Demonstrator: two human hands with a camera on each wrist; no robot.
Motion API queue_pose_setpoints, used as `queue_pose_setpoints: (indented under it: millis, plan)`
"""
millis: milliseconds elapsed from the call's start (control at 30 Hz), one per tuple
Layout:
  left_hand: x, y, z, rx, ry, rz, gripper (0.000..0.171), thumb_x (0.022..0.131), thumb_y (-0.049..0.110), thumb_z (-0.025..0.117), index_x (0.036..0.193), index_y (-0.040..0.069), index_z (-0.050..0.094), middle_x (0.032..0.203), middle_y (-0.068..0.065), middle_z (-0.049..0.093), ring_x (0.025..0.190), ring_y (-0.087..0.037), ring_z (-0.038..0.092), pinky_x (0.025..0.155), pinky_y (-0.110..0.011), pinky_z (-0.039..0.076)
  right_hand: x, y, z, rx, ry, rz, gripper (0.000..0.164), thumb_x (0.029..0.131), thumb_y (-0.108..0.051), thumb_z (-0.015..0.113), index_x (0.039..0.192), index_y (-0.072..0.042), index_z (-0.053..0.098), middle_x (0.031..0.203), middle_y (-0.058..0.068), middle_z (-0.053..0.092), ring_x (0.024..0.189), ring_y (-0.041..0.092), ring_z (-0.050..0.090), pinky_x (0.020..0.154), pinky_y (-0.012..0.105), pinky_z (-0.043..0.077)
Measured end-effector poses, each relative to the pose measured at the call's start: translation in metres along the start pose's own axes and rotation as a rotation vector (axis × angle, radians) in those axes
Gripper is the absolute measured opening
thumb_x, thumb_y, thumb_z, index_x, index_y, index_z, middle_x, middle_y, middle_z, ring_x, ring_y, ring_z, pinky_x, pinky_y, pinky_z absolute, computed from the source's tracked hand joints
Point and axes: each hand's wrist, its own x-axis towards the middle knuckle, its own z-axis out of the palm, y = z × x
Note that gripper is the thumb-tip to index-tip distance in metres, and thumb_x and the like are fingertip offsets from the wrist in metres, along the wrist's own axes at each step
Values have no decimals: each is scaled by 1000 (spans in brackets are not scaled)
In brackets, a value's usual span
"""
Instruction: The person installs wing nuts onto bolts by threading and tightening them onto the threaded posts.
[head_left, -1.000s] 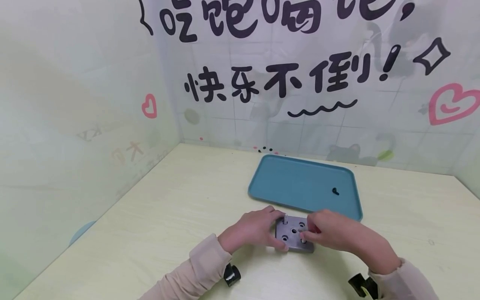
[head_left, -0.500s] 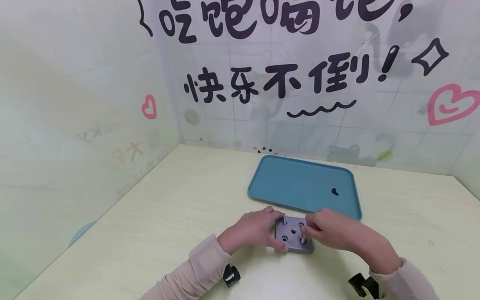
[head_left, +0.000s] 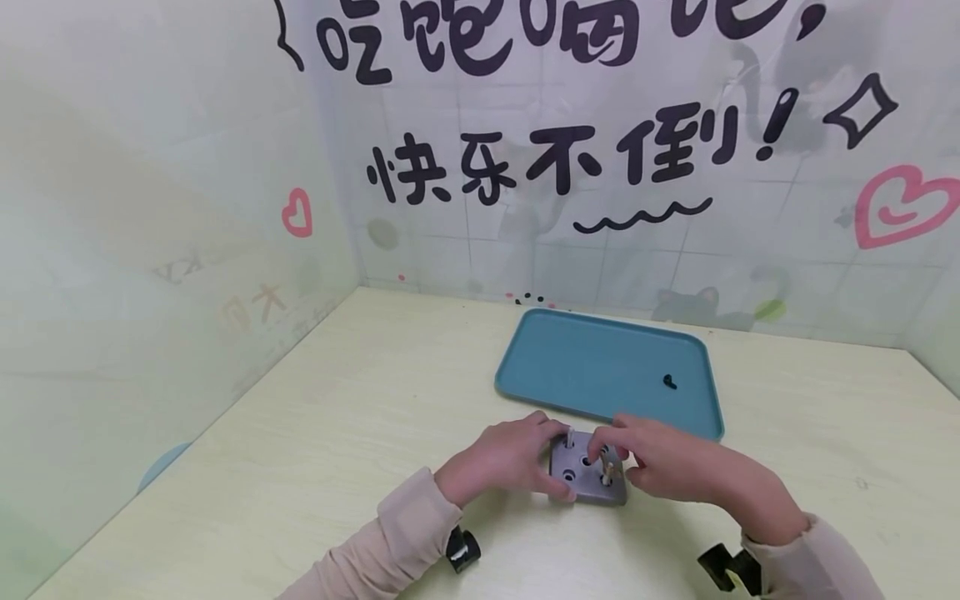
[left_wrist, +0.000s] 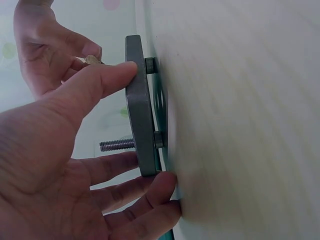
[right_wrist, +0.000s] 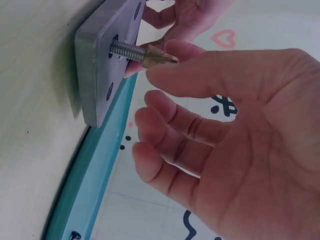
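Note:
A grey metal plate (head_left: 588, 492) with several holes is held at its left side by my left hand (head_left: 510, 458), thumb on the near edge and fingers at the far edge. Two threaded bolts stand up through it; one bolt (left_wrist: 117, 145) is bare. A brass-coloured wing nut (right_wrist: 157, 57) sits on the other bolt (right_wrist: 127, 50). Around that nut is my right hand (head_left: 667, 458), index finger and thumb spread to either side of it in the head view, other fingers loosely bent. Bolt heads (left_wrist: 151, 65) show under the plate.
Just behind the plate lies a blue tray (head_left: 592, 358) with a small dark piece (head_left: 670, 382) on it. Black wrist mounts (head_left: 462, 550) hang under both forearms. Printed walls border the pale table (head_left: 360, 417) at the back and left.
My right thumb and index finger have parted from their pinch at the wing nut, and the index finger now reaches farther left over the plate. My left hand and the plate stay put.

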Motion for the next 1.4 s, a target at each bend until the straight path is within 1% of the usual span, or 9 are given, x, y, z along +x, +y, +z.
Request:
queue_pose_setpoints:
  millis: [167,433,667,833,933,1067,1167,1267,1400]
  plan:
    - [-1,1,-2,6,1,0,79,65,53,73,132,20,46,109,5,54,78,-5,48,62,-21,39,1,1,1,-40,6,41,34,77,1,59,99,-24,57,88,-1,45,76,13,45,60,23,38]
    - [0,1,-2,8,8,3,78,65,52,73,131,20,46,106,6,54,76,-5,47,60,-20,39,3,-1,2,-65,37,116,26,77,-13,68,98,-20,52,88,-2,47,77,14,47,61,26,40]
    - [0,1,-2,19,4,-4,78,65,52,73,131,20,47,109,5,54,79,-5,49,64,-22,41,5,-3,3,-75,56,200,27,76,-25,71,94,-19,52,88,-2,48,73,13,45,61,27,38]
    - [0,1,-1,45,5,-14,79,64,54,73,131,21,46,110,5,54,83,-5,50,67,-23,43,5,-5,3,-90,64,243,30,75,-33,71,91,-17,51,87,-1,49,71,13,45,60,28,37]
    - [0,2,-1,45,4,-17,79,64,54,73,131,21,46,110,5,54,82,-5,50,67,-23,43,5,-6,3,-114,65,261,30,76,-36,70,88,-17,50,84,-1,49,69,13,44,59,27,36]
    - [0,2,-1,40,3,-14,79,65,54,73,132,21,46,110,5,54,81,-5,49,65,-22,42,5,-7,3,-144,74,271,26,77,-36,68,80,-17,51,78,-4,48,66,12,43,56,26,35]
    - [0,2,-2,36,5,-8,80,65,54,73,132,20,46,109,5,54,79,-5,48,63,-21,41,6,-6,4,-159,104,250,23,80,-33,66,70,-18,52,71,-6,47,62,9,42,53,23,34]
    - [0,2,-2,34,8,-6,80,65,53,73,132,20,46,110,5,54,79,-5,48,62,-21,40,6,-5,5,-151,132,216,27,82,-30,63,62,-18,51,62,-8,44,55,6,38,48,21,31]
    - [0,2,-1,36,8,-6,80,64,53,73,131,20,46,111,4,54,80,-5,49,63,-21,41,6,-4,6,-131,138,188,35,84,-27,60,54,-17,46,52,-10,36,47,4,32,44,20,26]
